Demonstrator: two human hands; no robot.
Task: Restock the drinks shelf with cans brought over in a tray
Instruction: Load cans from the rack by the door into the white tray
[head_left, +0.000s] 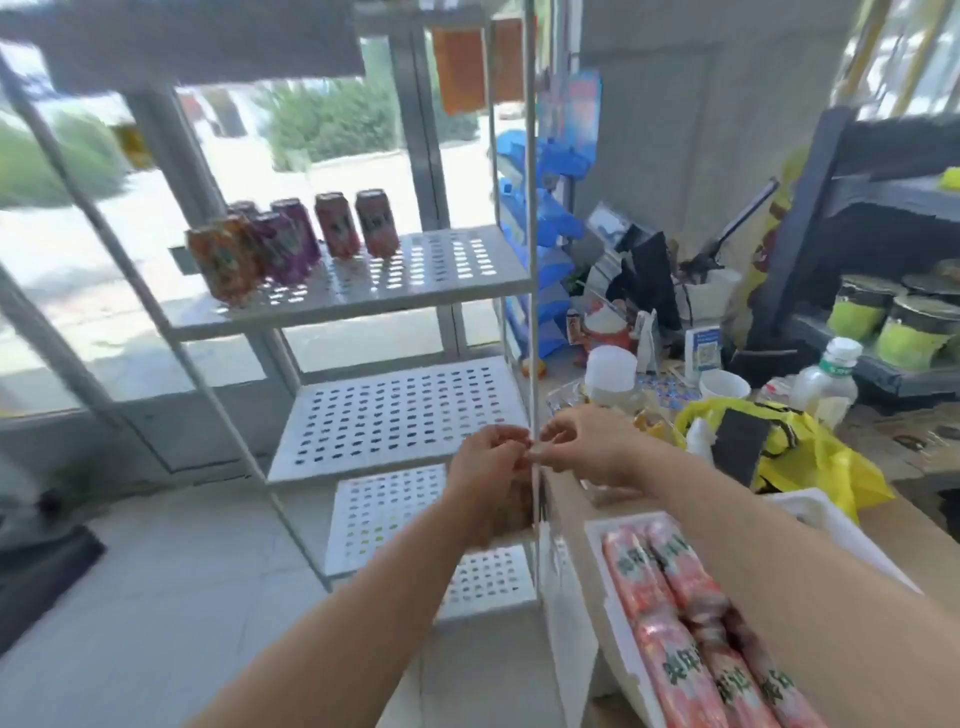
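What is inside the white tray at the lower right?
The tray holds pink cans lying on their sides, in at least two rows. The right forearm crosses above it and covers its right part, so the full count cannot be seen.

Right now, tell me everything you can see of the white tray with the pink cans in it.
The white tray is at the lower right and seems to rest on a tan counter, just right of the white shelf rack. It looks like foam or thick card, with a raised rim. Pink cans with green lettering lie on their sides in it, packed in rows. The right arm crosses above it; contact is unclear. Its near end runs out of frame.
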